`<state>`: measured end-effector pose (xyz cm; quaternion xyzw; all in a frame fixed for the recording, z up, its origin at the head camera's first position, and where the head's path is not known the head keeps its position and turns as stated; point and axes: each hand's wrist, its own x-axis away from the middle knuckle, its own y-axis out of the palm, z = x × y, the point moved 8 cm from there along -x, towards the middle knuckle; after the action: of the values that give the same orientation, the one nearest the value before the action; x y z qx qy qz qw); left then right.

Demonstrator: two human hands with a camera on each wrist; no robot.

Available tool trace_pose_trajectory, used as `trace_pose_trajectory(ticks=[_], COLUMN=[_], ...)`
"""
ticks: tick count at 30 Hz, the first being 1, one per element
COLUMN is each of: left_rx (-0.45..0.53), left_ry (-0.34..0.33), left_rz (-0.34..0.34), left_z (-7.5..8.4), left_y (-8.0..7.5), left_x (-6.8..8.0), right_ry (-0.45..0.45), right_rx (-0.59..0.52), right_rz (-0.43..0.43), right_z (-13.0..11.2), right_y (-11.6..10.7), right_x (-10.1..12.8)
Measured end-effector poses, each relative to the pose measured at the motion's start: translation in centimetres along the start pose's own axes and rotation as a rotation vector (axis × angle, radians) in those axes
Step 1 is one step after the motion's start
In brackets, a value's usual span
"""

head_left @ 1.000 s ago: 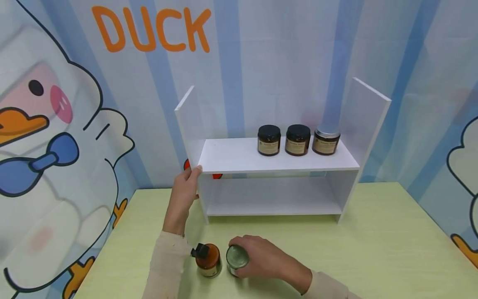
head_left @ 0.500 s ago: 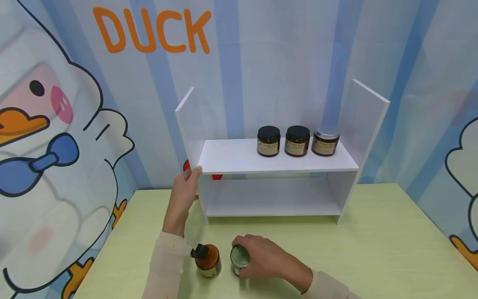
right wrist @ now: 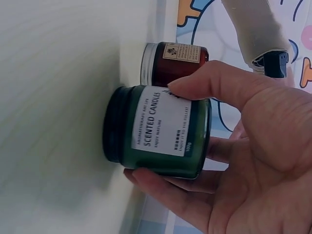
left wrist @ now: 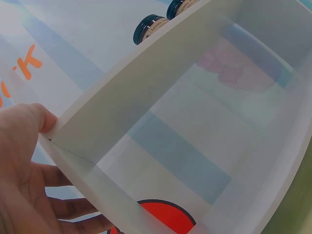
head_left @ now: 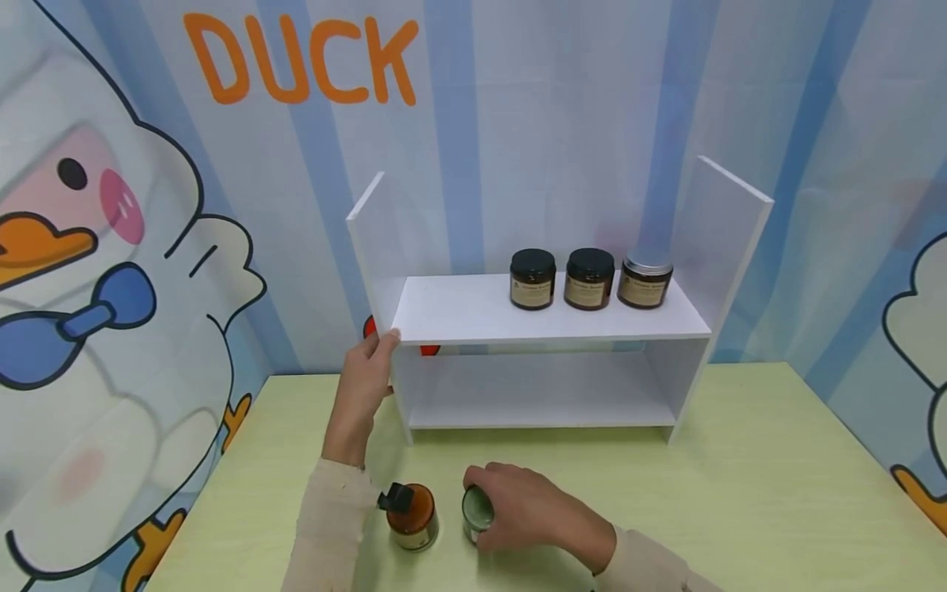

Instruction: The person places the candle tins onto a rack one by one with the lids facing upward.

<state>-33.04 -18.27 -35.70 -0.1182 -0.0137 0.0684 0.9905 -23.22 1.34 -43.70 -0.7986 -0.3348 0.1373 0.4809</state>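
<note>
Green candle jar (head_left: 477,511) stands on the counter (head_left: 740,493) at 6 o'clock from the white shelf (head_left: 547,316). Right hand (head_left: 536,514) wraps it, thumb and fingers (right wrist: 204,87) curled round the glass, likely for a secure lift. Amber jar (head_left: 413,516) sits just beside, at 9 o'clock. Left hand (head_left: 366,386) grips the shelf's left panel, seemingly steadying it. Three jars (head_left: 588,279) sit on top. Green jar's label is hidden in the head view.
</note>
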Motion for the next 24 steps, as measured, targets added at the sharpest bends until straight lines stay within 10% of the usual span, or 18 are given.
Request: trace_pose_trajectory(ticks=[24], left_rx=[-0.006], left_ry=[-0.006], left_rz=[0.017], left_z=[-0.12], left_y=[-0.01], left_x=[-0.08], right_ry=[0.112], right_rx=[0.298], right_rz=[-0.178], right_z=[-0.61], right_y=[0.09], right_x=[-0.64])
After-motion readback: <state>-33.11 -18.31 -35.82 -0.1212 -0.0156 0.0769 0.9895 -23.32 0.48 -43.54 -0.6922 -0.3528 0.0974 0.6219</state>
